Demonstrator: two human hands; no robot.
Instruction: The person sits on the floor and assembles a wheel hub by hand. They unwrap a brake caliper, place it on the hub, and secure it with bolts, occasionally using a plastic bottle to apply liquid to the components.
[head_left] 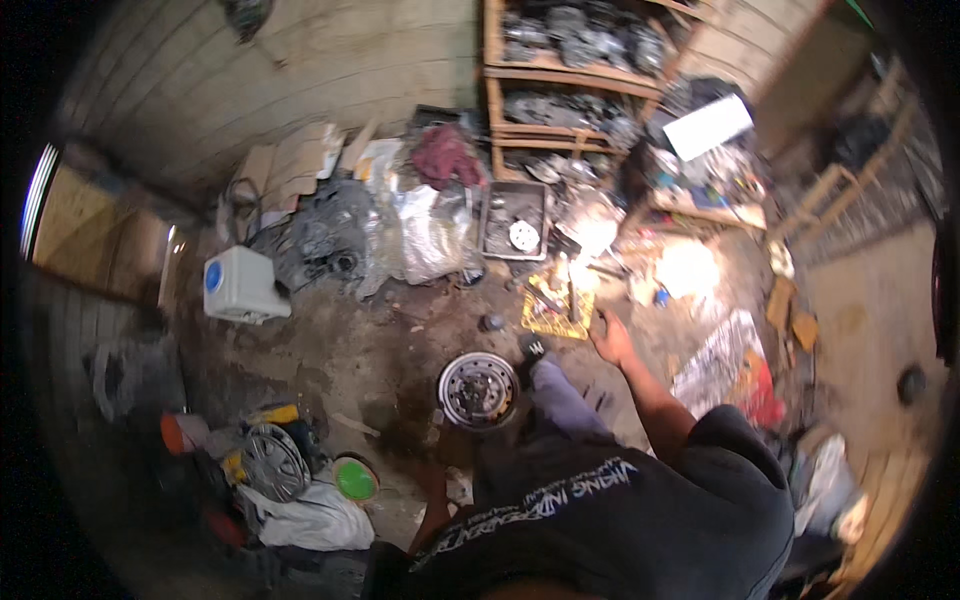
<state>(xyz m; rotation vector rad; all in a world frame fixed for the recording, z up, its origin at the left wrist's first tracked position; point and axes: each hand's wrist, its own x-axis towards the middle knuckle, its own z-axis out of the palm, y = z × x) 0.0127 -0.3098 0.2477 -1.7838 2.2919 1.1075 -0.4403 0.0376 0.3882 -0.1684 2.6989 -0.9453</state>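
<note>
My right hand (610, 336) reaches forward and down over the dirt floor, beside a yellow patterned mat (553, 308) strewn with small tools. Its fingers look curled, perhaps around a small dark thing, but the hand is too small to be sure. Just left of my raised knee, my left forearm hangs low and dim. My left hand (434, 478) is hardly visible there. A round metal wheel rim (478, 390) lies flat on the ground between my arms, next to my sandalled foot (533, 348).
A white plastic canister (240, 284) with a blue cap stands at the left. A hubcap (272, 462) and a green lid (355, 478) lie lower left. Crumpled plastic sheeting (430, 235), a grey parts tray (515, 220) and wooden shelves (560, 75) of engine parts fill the back.
</note>
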